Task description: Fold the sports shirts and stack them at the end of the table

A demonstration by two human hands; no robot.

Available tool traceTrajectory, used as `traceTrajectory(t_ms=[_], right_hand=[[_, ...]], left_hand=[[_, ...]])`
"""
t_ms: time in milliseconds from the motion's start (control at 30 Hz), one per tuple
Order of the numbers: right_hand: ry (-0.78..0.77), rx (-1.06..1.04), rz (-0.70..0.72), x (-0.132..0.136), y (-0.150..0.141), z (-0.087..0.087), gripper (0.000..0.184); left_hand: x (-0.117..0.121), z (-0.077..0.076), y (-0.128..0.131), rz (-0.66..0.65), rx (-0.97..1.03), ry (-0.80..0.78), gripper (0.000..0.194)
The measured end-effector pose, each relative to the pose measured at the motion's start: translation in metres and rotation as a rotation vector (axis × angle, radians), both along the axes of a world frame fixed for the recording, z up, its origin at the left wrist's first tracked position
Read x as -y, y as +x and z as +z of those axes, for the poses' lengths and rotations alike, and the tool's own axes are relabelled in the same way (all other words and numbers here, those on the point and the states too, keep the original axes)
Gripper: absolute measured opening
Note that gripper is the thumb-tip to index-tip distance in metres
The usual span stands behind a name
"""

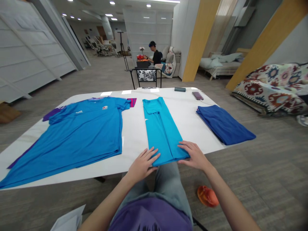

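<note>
A light-blue T-shirt (156,131) lies folded into a long narrow strip on the white table, its near end at the table's front edge. On the strip's near left corner rests my left hand (143,163), fingers spread flat and thumb lower by the edge. My right hand (192,154) touches the near right corner with its fingers stretched out. Left of the strip, a blue T-shirt (93,128) is laid out flat, with purple cloth (55,112) showing from under it. To the right sits a folded dark-blue garment (223,123).
The white table (132,128) carries a dark case (180,89) and a blurred dark item (198,95) at its far side. Behind it stands a chair (146,76). Farther back, a person (156,56) sits near a sofa. An orange object (208,196) is on the floor.
</note>
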State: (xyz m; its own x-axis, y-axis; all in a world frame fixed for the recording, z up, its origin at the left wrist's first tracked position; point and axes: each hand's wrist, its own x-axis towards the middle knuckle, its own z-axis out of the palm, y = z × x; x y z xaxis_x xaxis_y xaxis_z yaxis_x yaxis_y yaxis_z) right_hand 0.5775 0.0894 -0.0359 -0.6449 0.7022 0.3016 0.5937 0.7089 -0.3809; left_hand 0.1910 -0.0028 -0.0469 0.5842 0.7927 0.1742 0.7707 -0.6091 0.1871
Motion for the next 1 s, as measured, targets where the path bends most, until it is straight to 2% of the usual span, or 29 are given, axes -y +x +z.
traceTrajectory(t_ms=[33, 100, 267, 333, 433, 500, 567, 633, 700, 767, 833, 900, 1000], right_hand=[[0.012, 0.066, 0.038, 0.005, 0.008, -0.003, 0.092], [0.039, 0.146, 0.058, 0.016, 0.018, -0.012, 0.099], [0.119, 0.142, -0.043, 0.036, 0.012, -0.031, 0.092], [0.116, 0.113, -0.052, 0.045, 0.007, -0.029, 0.087], [0.067, 0.053, -0.025, 0.065, 0.003, -0.018, 0.073], [0.01, -0.001, 0.006, 0.083, 0.002, -0.006, 0.062], [-0.047, -0.07, 0.041, 0.102, 0.0, 0.009, 0.051], [-0.101, -0.14, 0.065, 0.117, -0.003, 0.028, 0.042], [-0.143, -0.19, 0.066, 0.124, -0.008, 0.052, 0.036], [-0.166, -0.225, 0.031, 0.114, -0.017, 0.081, 0.031], [-0.163, -0.263, -0.035, 0.083, -0.031, 0.109, 0.023], [-0.145, -0.298, -0.102, 0.03, -0.048, 0.131, 0.02], [-0.14, -0.354, -0.165, -0.081, -0.079, 0.144, 0.035]], left_hand=[[0.0, -0.002, 0.0, 0.008, -0.006, 0.028, 0.077], [0.001, -0.005, -0.001, 0.005, -0.008, 0.072, 0.07], [0.013, -0.009, -0.01, -0.028, 0.004, 0.108, 0.068], [0.023, -0.011, -0.013, -0.013, 0.045, 0.096, 0.064], [0.044, -0.006, -0.018, 0.006, 0.166, 0.043, 0.057], [0.062, 0.004, -0.022, 0.002, 0.272, -0.018, 0.051], [0.08, 0.021, -0.027, 0.0, 0.385, -0.099, 0.042], [0.094, 0.044, -0.034, 0.002, 0.487, -0.168, 0.033], [0.097, 0.07, -0.043, -0.003, 0.552, -0.193, 0.028], [0.085, 0.098, -0.054, 0.003, 0.582, -0.173, 0.026], [0.052, 0.126, -0.064, 0.06, 0.605, -0.133, 0.022], [-0.002, 0.148, -0.074, 0.145, 0.64, -0.117, 0.025], [-0.115, 0.162, -0.087, 0.219, 0.715, -0.127, 0.042]])
